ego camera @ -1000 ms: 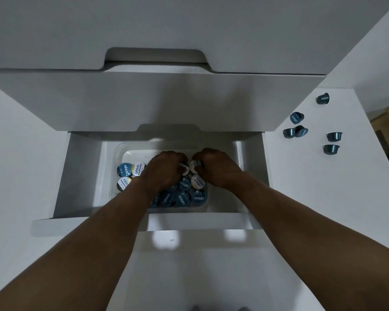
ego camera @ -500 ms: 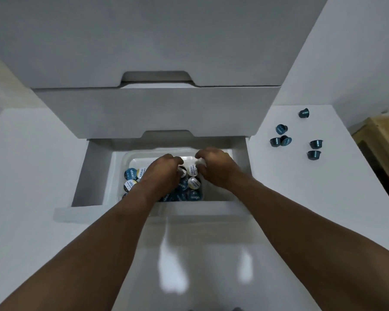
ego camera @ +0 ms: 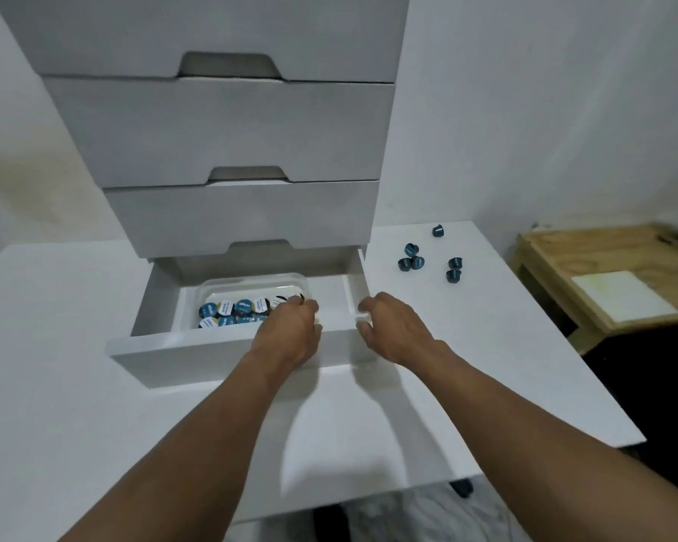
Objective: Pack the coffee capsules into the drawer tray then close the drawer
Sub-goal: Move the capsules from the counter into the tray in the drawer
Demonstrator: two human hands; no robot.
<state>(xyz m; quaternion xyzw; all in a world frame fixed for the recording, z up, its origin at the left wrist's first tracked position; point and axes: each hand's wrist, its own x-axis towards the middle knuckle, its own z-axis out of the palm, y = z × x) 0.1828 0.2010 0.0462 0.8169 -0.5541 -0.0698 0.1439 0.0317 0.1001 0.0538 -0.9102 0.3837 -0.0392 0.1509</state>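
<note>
Capsules, round with blue or white foil lids, fill the clear plastic tray in the open white drawer. Your left hand curls over the tray's right end, your right hand loosely curls at the drawer's right wall; whether either grips anything can't be told. Six dark loose capsules lie on the desk

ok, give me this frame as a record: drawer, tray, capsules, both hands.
drawer: bottom drawer, pulled open
tray: clear tray inside the drawer
packed: tray capsules, lids up, partly hidden by left hand
outside: six loose capsules on the white table, right of the drawer
left hand: over the tray's right end, fingers curled, grip unclear
right hand: right hand at the drawer's right wall, fingers curled, grip unclear
status: not finished
</note>
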